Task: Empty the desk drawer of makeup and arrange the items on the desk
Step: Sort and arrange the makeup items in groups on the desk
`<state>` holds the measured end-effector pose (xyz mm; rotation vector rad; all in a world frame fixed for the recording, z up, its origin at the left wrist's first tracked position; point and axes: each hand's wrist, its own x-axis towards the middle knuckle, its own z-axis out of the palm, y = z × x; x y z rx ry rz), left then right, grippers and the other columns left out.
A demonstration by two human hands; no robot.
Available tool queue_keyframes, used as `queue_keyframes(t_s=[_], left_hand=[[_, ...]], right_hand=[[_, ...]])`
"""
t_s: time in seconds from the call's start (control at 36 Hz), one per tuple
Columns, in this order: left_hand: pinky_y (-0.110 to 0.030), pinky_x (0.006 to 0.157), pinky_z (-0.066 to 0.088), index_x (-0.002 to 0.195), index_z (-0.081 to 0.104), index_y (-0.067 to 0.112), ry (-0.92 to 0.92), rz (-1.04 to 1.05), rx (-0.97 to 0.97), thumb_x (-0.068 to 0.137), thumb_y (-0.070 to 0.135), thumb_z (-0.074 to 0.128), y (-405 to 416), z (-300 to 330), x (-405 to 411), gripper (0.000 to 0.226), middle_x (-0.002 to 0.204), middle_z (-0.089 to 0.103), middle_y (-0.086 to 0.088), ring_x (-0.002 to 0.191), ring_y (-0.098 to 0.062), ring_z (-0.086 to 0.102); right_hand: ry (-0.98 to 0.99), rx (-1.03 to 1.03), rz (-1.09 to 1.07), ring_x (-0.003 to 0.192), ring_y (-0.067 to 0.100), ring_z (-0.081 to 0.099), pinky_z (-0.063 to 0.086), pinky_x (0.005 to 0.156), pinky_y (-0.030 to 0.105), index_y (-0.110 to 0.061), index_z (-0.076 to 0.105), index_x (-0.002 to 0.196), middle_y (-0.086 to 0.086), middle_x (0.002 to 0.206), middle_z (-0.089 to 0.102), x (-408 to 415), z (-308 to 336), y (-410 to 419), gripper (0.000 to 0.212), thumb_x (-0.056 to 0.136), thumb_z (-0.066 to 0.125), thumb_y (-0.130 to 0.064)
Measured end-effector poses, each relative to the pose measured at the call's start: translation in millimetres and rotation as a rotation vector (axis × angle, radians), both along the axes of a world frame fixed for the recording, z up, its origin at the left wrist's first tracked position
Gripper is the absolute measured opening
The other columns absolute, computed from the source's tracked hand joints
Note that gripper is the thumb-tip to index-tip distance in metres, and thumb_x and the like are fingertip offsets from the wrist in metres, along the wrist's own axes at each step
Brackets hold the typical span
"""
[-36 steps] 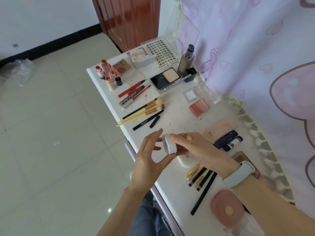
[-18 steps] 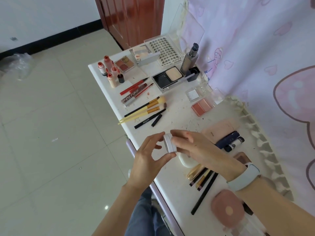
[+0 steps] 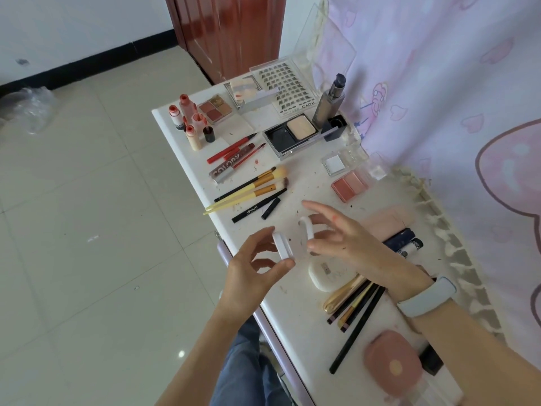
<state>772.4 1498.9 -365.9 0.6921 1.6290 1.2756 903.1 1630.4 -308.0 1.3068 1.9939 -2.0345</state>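
A small round white compact (image 3: 283, 247) is held above the white desk (image 3: 292, 315), near its front edge. It stands on edge and is partly opened. My left hand (image 3: 251, 268) pinches its base between thumb and fingers. My right hand (image 3: 351, 244) holds the raised lid (image 3: 306, 229) with thumb and fingertips, the other fingers spread. Makeup lies in rows over the desk: yellow-handled brushes (image 3: 248, 189), red lip pencils (image 3: 234, 149), small lip bottles (image 3: 190, 118) and an eyeshadow quad (image 3: 215, 108). The drawer is out of view.
At the back stand a lash tray (image 3: 287, 89), a foundation bottle (image 3: 329, 104) and a black powder palette (image 3: 292, 133). A blush pan (image 3: 349, 186), a white pad (image 3: 325, 278), dark pencils (image 3: 355, 303) and a pink compact (image 3: 392, 364) lie nearer. A pink curtain (image 3: 453, 112) hangs on the right.
The compact was shut between both hands. Now its lid has come away from the base, with my right fingers spread wider. The camera has shifted slightly.
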Motion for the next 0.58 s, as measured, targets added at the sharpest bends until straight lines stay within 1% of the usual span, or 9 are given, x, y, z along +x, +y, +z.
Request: queue_keyframes(t_s=[0.08,0.14,0.22,0.31,0.33,0.39,0.47,0.53,0.58], left_hand=[[-0.017,0.079,0.05,0.133,0.042,0.027,-0.08,0.063,0.003,0.077,0.01,0.073,-0.6,-4.8,-2.8,0.066,0.115,0.058,0.003,0.105,-0.008,0.06],[-0.014,0.078,0.049,0.129,0.048,0.026,-0.069,0.102,0.01,0.078,0.004,0.071,-1.5,-9.0,-4.3,0.06,0.119,0.058,0.001,0.107,-0.012,0.06],[-0.016,0.083,0.048,0.12,0.053,0.026,0.035,0.139,0.036,0.077,-0.001,0.071,-2.0,-15.0,-4.5,0.053,0.113,0.061,0.013,0.106,-0.009,0.06],[-0.011,0.087,0.04,0.111,0.052,0.038,0.291,0.138,-0.004,0.073,0.014,0.078,0.4,-19.9,-3.3,0.052,0.11,0.06,0.023,0.104,0.004,0.052],[-0.012,0.088,0.036,0.11,0.051,0.039,0.359,0.141,-0.029,0.072,0.019,0.079,1.1,-22.3,-3.2,0.052,0.11,0.059,0.023,0.103,0.005,0.049],[-0.021,0.092,0.031,0.112,0.053,0.034,0.479,0.144,-0.056,0.071,0.027,0.08,1.1,-30.0,-3.5,0.05,0.111,0.058,0.021,0.106,-0.002,0.046],[-0.028,0.09,0.029,0.116,0.058,0.022,0.681,0.135,-0.071,0.069,0.046,0.07,-1.8,-44.5,-4.1,0.054,0.114,0.06,0.01,0.111,-0.011,0.046],[-0.032,0.088,0.033,0.114,0.059,0.021,0.788,0.148,-0.08,0.07,0.054,0.062,-5.1,-50.3,-4.4,0.055,0.118,0.06,0.006,0.112,-0.016,0.046],[-0.034,0.088,0.034,0.112,0.059,0.024,0.838,0.168,-0.096,0.07,0.056,0.06,-6.9,-52.5,-4.5,0.053,0.122,0.057,0.002,0.112,-0.02,0.045]], right_hand=[[-0.007,0.121,-0.077,0.099,0.001,0.062,0.048,0.076,0.01,-0.034,0.046,0.126,-0.006,0.12,0.051,1.0,-8.9,5.0,0.048,0.086,0.062,-0.013],[-0.027,0.204,-0.091,0.103,0.003,0.058,0.045,0.072,0.006,-0.028,0.047,0.121,-0.006,0.119,0.045,-1.0,-18.5,5.4,0.043,0.085,0.063,-0.011],[-0.047,0.384,-0.05,0.108,0.009,0.051,0.043,0.087,0.009,-0.023,0.047,0.116,-0.009,0.115,0.043,-6.4,-34.1,3.4,0.039,0.083,0.064,-0.01],[-0.097,0.537,0.019,0.113,0.007,0.045,0.035,0.092,0.011,-0.018,0.049,0.117,-0.008,0.12,0.05,-13.3,-46.2,3.0,0.037,0.083,0.064,-0.017],[-0.122,0.587,0.042,0.114,0.008,0.044,0.033,0.095,0.017,-0.017,0.05,0.118,-0.007,0.121,0.051,-14.8,-50.8,3.4,0.037,0.083,0.064,-0.019],[-0.183,0.694,0.094,0.117,0.011,0.042,0.031,0.099,0.029,-0.017,0.052,0.115,-0.008,0.123,0.053,-17.0,-57.8,3.2,0.034,0.083,0.064,-0.021],[-0.252,0.812,0.151,0.122,0.014,0.04,0.027,0.096,0.033,-0.016,0.052,0.114,-0.007,0.126,0.054,-17.0,-64.9,1.7,0.034,0.083,0.065,-0.022],[-0.293,0.861,0.195,0.123,0.016,0.039,0.028,0.095,0.035,-0.018,0.049,0.121,-0.006,0.124,0.055,-16.2,-67.4,0.8,0.042,0.083,0.065,-0.024],[-0.324,0.917,0.238,0.123,0.017,0.039,0.03,0.095,0.038,-0.02,0.045,0.127,-0.005,0.122,0.056,-15.6,-69.0,0.4,0.048,0.083,0.064,-0.025]])
